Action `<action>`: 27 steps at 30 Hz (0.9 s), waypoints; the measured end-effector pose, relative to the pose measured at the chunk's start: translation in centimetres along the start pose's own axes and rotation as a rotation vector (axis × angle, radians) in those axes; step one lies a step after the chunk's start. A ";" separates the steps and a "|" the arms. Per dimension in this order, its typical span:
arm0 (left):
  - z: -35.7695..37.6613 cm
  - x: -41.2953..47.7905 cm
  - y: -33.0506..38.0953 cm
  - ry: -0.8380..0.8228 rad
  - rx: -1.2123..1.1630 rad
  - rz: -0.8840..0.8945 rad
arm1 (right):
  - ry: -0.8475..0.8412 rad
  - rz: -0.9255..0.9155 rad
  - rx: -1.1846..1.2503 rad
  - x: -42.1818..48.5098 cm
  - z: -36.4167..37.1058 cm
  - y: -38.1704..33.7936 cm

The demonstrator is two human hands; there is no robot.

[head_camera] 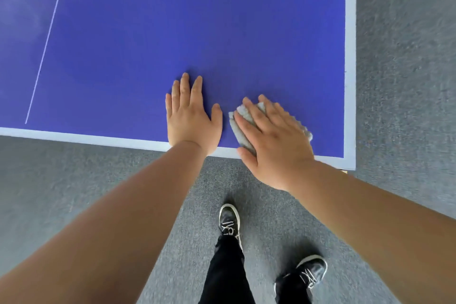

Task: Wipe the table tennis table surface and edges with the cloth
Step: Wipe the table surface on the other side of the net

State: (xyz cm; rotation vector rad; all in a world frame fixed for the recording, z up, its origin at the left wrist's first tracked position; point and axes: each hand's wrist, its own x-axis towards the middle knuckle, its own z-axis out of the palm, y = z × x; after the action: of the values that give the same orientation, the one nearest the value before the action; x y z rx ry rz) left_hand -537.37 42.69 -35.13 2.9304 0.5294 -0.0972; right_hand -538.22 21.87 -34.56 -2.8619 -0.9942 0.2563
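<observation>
Blue table point(172, 20) fills upper view; white border on near and right edges, thin white line at left. Gray carpet point(407, 57) below and right. Left hand point(191, 118) flat on table by near edge, fingers straight, holding nothing. Right hand point(274, 140) just beside it, fingers extended, pressing gray cloth point(243, 116) onto table near front-right corner; cloth's near end reaches border. Black shoes point(229, 222) on carpet.

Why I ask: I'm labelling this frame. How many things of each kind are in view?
Hands: 2, left hand flat on the table, right hand pressing the cloth
Cloth: 1
Table tennis table: 1
Shoes: 2, front shoe, rear shoe
Total: 6
</observation>
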 end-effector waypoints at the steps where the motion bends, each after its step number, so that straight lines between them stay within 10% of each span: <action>1: 0.0 0.0 -0.1 -0.004 -0.003 0.002 | -0.019 -0.097 0.002 -1.0 0.3 -0.5; 4: -0.2 -0.1 -0.1 -0.007 -0.021 0.008 | -0.093 -0.246 -0.027 -1.9 0.0 2.5; 12: -0.1 0.1 -0.2 0.001 -0.016 0.021 | 0.016 0.520 0.046 3.8 -1.7 2.7; 20: -4.4 1.5 -5.7 -0.164 -0.172 0.288 | -0.219 -0.140 -0.033 -0.1 -1.4 -1.7; 27: -5.4 4.6 -17.0 0.002 -0.059 0.093 | -0.041 0.661 0.088 7.9 -2.5 -2.5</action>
State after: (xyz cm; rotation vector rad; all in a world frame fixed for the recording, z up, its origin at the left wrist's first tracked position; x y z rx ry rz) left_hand -538.91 60.92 -32.79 2.8923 0.3880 -0.0663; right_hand -533.16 28.67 -32.75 -3.0078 -0.0028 0.3919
